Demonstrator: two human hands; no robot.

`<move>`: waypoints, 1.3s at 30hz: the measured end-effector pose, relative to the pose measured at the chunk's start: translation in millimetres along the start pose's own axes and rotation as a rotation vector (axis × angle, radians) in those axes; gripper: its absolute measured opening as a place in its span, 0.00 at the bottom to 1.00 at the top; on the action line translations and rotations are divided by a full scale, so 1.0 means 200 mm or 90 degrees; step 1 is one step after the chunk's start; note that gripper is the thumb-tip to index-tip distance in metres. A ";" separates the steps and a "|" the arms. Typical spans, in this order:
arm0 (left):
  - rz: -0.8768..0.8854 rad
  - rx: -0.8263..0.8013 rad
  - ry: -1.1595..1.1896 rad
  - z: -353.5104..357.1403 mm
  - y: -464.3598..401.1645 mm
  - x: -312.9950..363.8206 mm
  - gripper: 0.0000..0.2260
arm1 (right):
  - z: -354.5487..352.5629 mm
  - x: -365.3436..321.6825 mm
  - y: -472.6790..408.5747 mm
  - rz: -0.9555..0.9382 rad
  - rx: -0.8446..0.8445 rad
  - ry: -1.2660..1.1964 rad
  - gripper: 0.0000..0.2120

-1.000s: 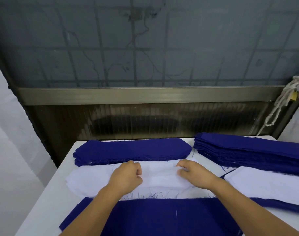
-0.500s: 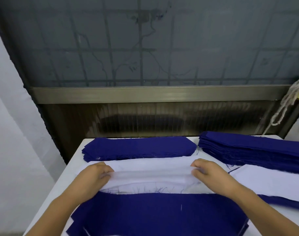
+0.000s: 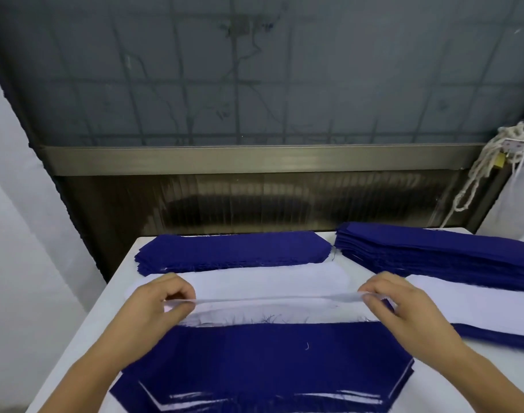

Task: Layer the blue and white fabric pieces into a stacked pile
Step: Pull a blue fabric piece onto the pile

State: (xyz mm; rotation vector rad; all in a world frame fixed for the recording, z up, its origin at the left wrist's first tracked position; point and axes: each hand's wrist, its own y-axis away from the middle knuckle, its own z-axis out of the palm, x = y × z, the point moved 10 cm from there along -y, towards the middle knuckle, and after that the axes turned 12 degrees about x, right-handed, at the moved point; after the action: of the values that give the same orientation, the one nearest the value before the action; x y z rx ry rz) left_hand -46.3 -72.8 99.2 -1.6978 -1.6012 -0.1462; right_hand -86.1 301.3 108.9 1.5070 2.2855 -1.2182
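A thin white fabric piece (image 3: 272, 301) is stretched taut between my hands, lifted just above a white stack (image 3: 269, 283). My left hand (image 3: 162, 305) pinches its left end and my right hand (image 3: 394, 302) pinches its right end. Right in front of me lies the layered pile (image 3: 263, 362), blue on top with white edges showing at its near side. A low blue stack (image 3: 233, 251) lies at the far side of the table.
A taller blue stack (image 3: 439, 254) sits at the far right, with another white piece over blue (image 3: 475, 305) in front of it. The white table (image 3: 85, 335) ends near the left. A dark window wall and a hanging rope (image 3: 478, 174) are behind.
My hands have spread apart from the middle of the white piece to its two ends and lifted it taut. The view has shifted slightly.
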 end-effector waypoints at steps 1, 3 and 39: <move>0.019 -0.002 0.003 0.00 0.03 0.01 0.09 | -0.01 -0.03 0.05 -0.063 0.019 0.023 0.07; 0.042 -0.057 -0.016 0.04 0.13 0.02 0.11 | 0.02 -0.07 0.18 -0.182 0.030 0.055 0.10; -0.011 -0.177 -0.033 0.73 -0.22 0.10 0.03 | 0.71 0.14 -0.23 -0.024 -0.226 0.071 0.03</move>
State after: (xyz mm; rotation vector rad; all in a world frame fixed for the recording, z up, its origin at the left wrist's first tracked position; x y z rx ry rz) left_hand -141.2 25.4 30.2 -1.9105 -1.6968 -0.3509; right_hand -180.1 214.7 25.6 1.4342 2.4467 -0.7001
